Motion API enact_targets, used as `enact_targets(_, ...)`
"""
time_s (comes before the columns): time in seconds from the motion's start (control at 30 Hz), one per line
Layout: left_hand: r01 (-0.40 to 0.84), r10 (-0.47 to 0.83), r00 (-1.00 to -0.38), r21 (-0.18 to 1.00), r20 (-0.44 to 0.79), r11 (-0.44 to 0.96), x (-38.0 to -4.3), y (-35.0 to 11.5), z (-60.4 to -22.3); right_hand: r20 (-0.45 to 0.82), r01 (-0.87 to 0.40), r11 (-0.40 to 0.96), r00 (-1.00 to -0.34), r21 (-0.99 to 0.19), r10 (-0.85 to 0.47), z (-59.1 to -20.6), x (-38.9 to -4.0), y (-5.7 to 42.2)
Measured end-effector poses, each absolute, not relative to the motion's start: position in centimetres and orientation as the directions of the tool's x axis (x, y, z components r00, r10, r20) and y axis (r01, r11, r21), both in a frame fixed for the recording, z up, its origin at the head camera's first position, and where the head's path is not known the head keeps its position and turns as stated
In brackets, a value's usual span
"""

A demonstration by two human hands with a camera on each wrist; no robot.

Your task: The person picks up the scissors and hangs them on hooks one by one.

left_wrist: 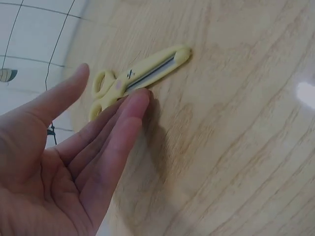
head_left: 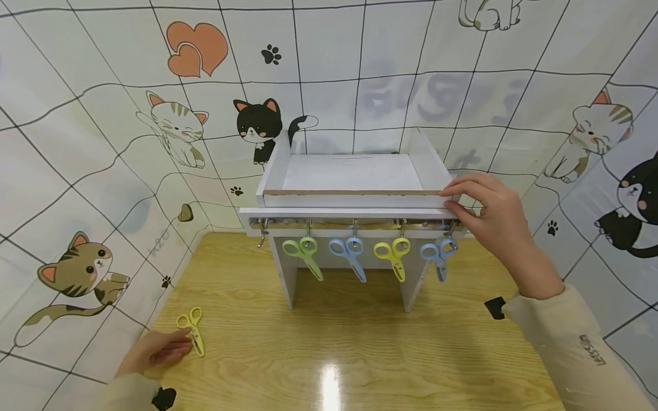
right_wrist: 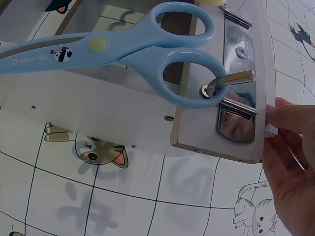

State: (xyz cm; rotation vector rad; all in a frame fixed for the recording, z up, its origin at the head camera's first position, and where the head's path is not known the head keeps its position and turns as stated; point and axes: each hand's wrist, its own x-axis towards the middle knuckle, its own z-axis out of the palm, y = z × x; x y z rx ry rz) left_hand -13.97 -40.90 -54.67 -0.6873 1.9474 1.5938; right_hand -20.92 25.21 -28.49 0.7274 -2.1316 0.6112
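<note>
At the lower left, yellow scissors (head_left: 193, 332) lie on the wooden table. My left hand (head_left: 159, 349) is beside them, fingers straight and thumb apart; in the left wrist view the fingertips (left_wrist: 140, 101) overlap the scissors' edge, and whether they touch cannot be told. My right hand (head_left: 496, 214) holds the right front corner of a white shelf (head_left: 329, 201), its thumb and fingers on either side of the edge. From hooks on the shelf's front hang green scissors (head_left: 303, 254), blue scissors (head_left: 349, 254), another yellow pair (head_left: 393, 254) and a second blue pair (head_left: 439, 257) nearest my right hand.
An unoccupied metal hook (head_left: 262, 231) is at the left end of the shelf's front rail. The shelf stands on two side panels at the back of the table (head_left: 247, 342). Cat-printed, grid-lined sheeting (head_left: 329, 103) surrounds the table at the back and sides.
</note>
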Motion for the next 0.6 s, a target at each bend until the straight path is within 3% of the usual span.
enact_targets(0.3,-0.589,-0.222,-0.798,0.645,-0.561,0.488,-15.5,-38.0,-55.0,0.804,-0.671,0.723,-0.518,-0.168,-0.294,-28.6,-21.0,25.4)
enact_targets(0.6,-0.462,-0.236,-0.871,0.556,-0.431,0.691,-15.5,-36.5,-54.7,0.800,-0.673,0.717,-0.525,-0.180,-0.292,-28.5,-21.0,25.2)
